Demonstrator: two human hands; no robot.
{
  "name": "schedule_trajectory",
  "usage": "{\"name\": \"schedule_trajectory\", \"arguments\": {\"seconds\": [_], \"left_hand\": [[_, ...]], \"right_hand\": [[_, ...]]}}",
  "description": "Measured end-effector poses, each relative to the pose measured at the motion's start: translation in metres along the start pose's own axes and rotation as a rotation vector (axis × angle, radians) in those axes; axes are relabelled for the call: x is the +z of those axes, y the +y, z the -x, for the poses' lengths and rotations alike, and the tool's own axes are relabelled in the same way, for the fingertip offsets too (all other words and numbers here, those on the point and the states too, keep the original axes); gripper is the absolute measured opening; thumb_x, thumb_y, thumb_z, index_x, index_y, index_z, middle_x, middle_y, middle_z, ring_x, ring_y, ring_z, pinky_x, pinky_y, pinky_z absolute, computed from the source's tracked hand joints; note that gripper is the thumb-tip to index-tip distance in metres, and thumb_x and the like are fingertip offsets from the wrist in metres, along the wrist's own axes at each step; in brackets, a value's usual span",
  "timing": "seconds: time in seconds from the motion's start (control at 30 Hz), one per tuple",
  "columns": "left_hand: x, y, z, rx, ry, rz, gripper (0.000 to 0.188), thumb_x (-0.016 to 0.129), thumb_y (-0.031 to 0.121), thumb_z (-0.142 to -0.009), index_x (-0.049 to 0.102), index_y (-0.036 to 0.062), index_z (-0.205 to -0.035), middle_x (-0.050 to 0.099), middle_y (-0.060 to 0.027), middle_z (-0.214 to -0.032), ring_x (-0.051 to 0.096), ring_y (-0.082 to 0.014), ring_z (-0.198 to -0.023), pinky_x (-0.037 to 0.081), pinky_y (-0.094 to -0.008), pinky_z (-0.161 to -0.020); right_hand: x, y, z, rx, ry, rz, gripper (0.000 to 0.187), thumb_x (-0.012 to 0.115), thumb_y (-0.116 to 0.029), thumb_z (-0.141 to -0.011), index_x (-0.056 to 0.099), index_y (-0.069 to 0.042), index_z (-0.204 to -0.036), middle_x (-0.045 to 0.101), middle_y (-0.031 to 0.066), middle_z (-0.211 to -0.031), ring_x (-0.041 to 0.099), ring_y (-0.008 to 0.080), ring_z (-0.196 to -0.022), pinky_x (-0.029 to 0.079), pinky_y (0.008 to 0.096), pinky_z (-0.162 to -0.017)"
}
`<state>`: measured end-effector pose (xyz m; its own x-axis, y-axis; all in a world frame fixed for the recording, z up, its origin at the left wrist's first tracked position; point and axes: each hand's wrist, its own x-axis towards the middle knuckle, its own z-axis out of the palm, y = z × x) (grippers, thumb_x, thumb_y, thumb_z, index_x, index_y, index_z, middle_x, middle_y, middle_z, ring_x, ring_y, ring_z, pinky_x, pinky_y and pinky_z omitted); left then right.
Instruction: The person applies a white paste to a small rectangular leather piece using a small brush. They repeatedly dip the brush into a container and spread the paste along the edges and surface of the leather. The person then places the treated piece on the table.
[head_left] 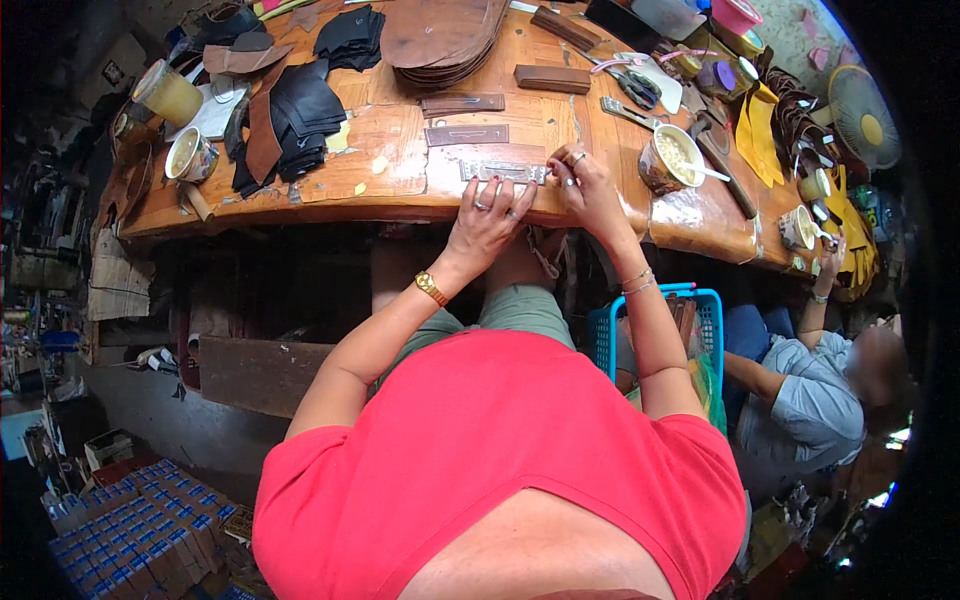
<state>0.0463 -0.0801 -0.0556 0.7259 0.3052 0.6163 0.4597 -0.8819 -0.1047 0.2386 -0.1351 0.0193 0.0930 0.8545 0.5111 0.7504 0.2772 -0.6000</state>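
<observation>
A narrow grey, shiny strip [500,172] with a dark slot along its middle lies near the front edge of the wooden table. Stretched fingers of my left hand [488,217], with painted nails and a ring, rest on the strip's near edge. My right hand [592,190] is at the strip's right end, thumb and fingers pinched together. Whatever is in that pinch is too small to make out. Just beyond the strip lie two flat brown leather pieces [467,134], [462,104], one behind the other.
A bowl with pale contents and a white spoon [675,160] stands right of my hand, near a hammer [728,172]. Black leather pieces [305,115] lie left; a brown leather stack [440,40] behind. A blue basket [712,320] and another person [800,390] are at right.
</observation>
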Motion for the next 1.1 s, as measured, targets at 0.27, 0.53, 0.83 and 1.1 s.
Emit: {"name": "schedule_trajectory", "arguments": {"seconds": [0.27, 0.53, 0.83, 1.1], "left_hand": [[-0.004, 0.002, -0.002, -0.011, -0.013, 0.033, 0.082, 0.077, 0.033, -0.072, 0.044, 0.0187, -0.145, 0.046, -0.0115, -0.124, 0.043, -0.0275, -0.122, 0.031, -0.0485, -0.108], [-0.007, 0.001, -0.002, -0.008, -0.043, 0.024, 0.079, 0.077, 0.032, -0.074, 0.045, 0.0181, -0.144, 0.046, -0.0117, -0.124, 0.043, -0.0278, -0.123, 0.031, -0.0488, -0.109], [-0.003, 0.000, -0.002, -0.016, -0.029, 0.030, 0.079, 0.076, 0.033, -0.074, 0.044, 0.0189, -0.145, 0.046, -0.0113, -0.123, 0.044, -0.0277, -0.122, 0.032, -0.0493, -0.108], [-0.005, 0.000, -0.002, -0.011, -0.043, 0.033, 0.080, 0.077, 0.033, -0.073, 0.045, 0.0188, -0.144, 0.045, -0.0111, -0.123, 0.043, -0.0277, -0.122, 0.032, -0.0489, -0.108]], "right_hand": [[0.004, 0.036, 0.014, 0.293, 0.171, -0.534, 0.021, 0.051, -0.013, -0.102, 0.061, 0.002, -0.091, 0.063, 0.0033, -0.078, 0.059, 0.0083, -0.070, 0.049, 0.0239, -0.064], [0.022, 0.031, 0.003, 0.342, 0.188, -0.478, 0.022, 0.053, -0.018, -0.102, 0.059, -0.001, -0.089, 0.062, 0.0020, -0.069, 0.057, 0.0068, -0.061, 0.047, 0.0230, -0.057], [0.024, 0.027, 0.002, 0.303, 0.127, -0.346, 0.016, 0.053, -0.012, -0.102, 0.059, 0.000, -0.093, 0.060, 0.0029, -0.069, 0.057, 0.0070, -0.061, 0.045, 0.0225, -0.055], [0.021, 0.022, 0.005, 0.350, 0.126, -0.431, 0.014, 0.056, -0.009, -0.099, 0.059, 0.002, -0.091, 0.058, 0.0060, -0.067, 0.057, 0.0126, -0.059, 0.046, 0.0289, -0.055]]}}
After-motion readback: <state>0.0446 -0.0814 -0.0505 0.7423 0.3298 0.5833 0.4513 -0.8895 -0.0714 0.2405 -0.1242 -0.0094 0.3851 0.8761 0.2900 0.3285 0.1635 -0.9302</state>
